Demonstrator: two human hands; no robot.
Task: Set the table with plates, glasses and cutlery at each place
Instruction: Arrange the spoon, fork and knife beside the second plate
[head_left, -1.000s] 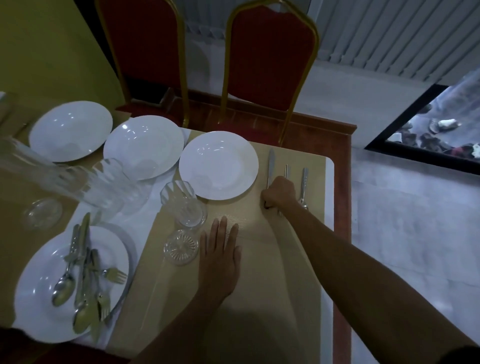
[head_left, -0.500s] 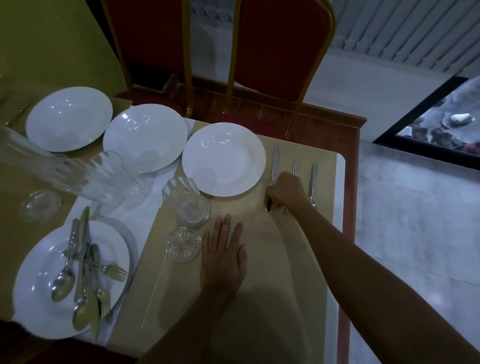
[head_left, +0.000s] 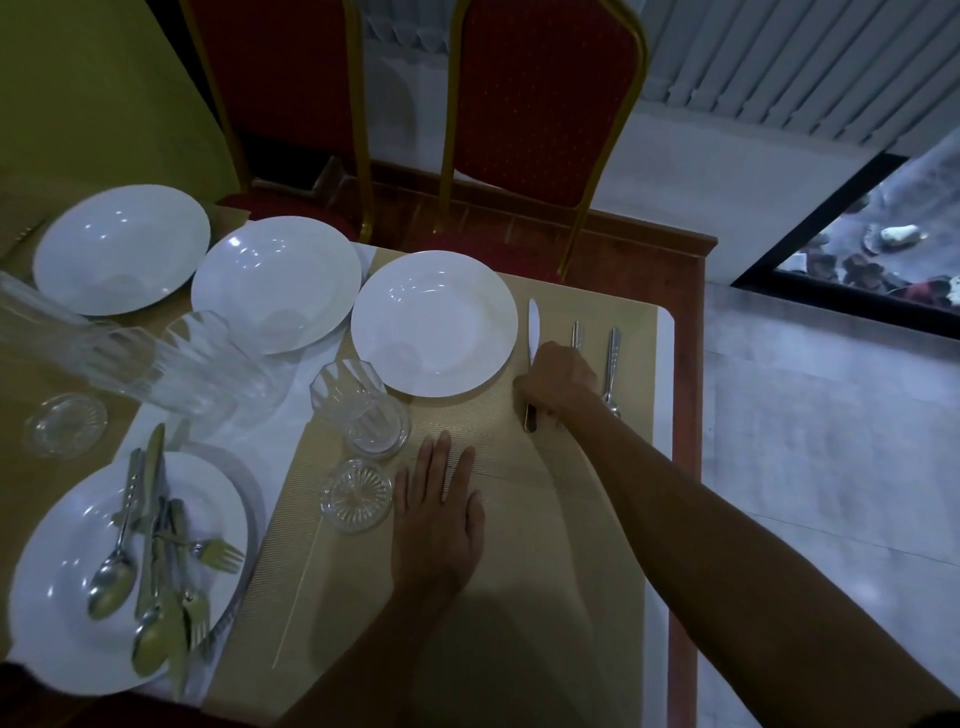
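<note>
A white plate (head_left: 434, 322) lies on a beige placemat (head_left: 519, 571) at the far right place. To its right lie a knife (head_left: 533, 327), a second piece of cutlery (head_left: 575, 335) and a spoon (head_left: 612, 364). My right hand (head_left: 558, 384) is curled over the knife's handle and the second piece. My left hand (head_left: 439, 514) rests flat on the placemat, fingers straight. An upright glass (head_left: 361, 408) and a glass coaster (head_left: 356, 496) stand just left of that hand.
Two more white plates (head_left: 275, 283) (head_left: 122, 249) sit to the left. A near-left plate (head_left: 67, 571) carries several spoons and forks (head_left: 156, 571). Glasses (head_left: 208, 374) lie on their sides beside another coaster (head_left: 65, 423). Two red chairs (head_left: 540, 104) stand behind the table's edge.
My right hand stays curled on the cutlery beside the plate and my left hand stays flat. The view has shifted a little.
</note>
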